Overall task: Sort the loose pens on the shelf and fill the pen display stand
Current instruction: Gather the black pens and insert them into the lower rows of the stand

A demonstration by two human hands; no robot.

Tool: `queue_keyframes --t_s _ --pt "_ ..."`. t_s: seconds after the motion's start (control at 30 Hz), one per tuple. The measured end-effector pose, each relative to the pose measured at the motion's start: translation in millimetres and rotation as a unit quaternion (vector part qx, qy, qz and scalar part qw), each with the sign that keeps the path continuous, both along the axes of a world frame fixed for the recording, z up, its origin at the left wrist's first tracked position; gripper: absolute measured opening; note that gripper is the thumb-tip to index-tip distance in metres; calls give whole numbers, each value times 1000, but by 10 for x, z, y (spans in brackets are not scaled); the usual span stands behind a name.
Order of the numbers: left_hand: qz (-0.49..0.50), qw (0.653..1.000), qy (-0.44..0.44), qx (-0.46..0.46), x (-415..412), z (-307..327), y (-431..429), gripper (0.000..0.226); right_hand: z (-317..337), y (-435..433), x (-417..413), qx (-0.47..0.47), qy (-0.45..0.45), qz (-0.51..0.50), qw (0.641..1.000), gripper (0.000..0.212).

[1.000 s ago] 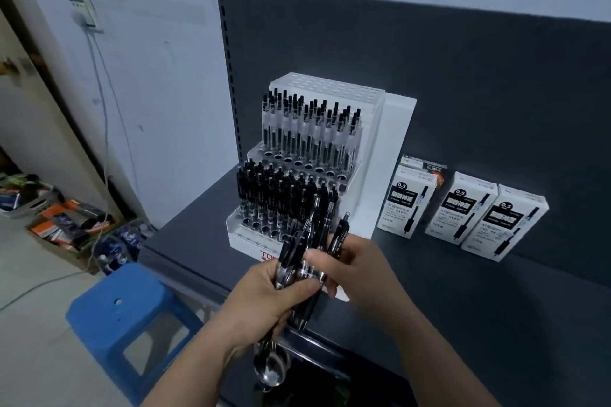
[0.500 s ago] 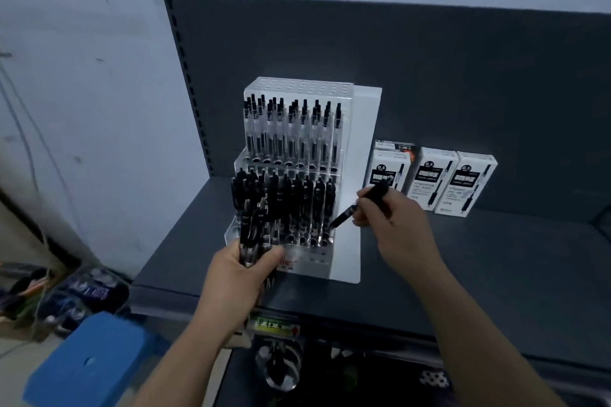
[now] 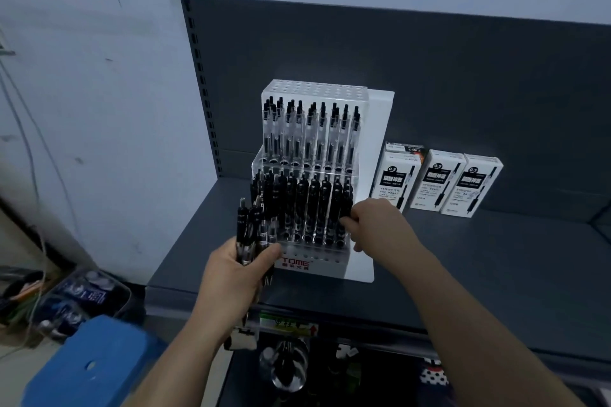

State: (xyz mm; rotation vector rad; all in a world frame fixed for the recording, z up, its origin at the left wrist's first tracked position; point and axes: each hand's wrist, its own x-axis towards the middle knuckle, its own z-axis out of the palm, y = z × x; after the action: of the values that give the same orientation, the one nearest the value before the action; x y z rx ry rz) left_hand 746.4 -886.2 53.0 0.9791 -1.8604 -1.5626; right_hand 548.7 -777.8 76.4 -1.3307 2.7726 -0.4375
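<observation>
Step (judged): R hand is seating one black pen in the stand's lower tier, far-R slot. Keep it upright, tip down, and press till it sits level w/ its neighbours. Black goes w/ black, not up w/ the clear ones.
L hand: clenched round a bundle of black pens, clip ends up, tips poking out below the fist. Best to keep it off the front row.
Bundle: at 9 o'clock of the lower tier, overlapping its L pens in view. Contact: can't tell.
Pen display stand: on the shelf btwn both hands. Clear pens fill the upper tier, black below; the front holes look unfilled.
R hand: at 3 o'clock of the lower tier, fingertips pinching the black pen. Fully seated or not: can't tell.
Pen boxes: white, standing at 3 o'clock of the stand, beyond the R hand.
</observation>
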Motion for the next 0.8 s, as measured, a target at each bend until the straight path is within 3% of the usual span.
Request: queue_keyframes --t_s 0.17,0.23,0.33,0.47,0.8 --pt "-15 999 6 29 -37 -14 -30 41 14 96 31 -8 -41 -9 999 45" --pt "-23 999 5 30 -55 -3 -20 37 62 140 140 -78 -65 -19 995 41" --pt "-41 999 7 34 -78 5 -7 28 227 118 405 -239 -223 -7 945 23" --pt "-74 997 11 36 -71 13 8 23 348 -24 603 -288 -386 20 876 13" --pt "-50 996 33 73 118 11 -138 10 314 -100 599 -348 -467 27 812 11"
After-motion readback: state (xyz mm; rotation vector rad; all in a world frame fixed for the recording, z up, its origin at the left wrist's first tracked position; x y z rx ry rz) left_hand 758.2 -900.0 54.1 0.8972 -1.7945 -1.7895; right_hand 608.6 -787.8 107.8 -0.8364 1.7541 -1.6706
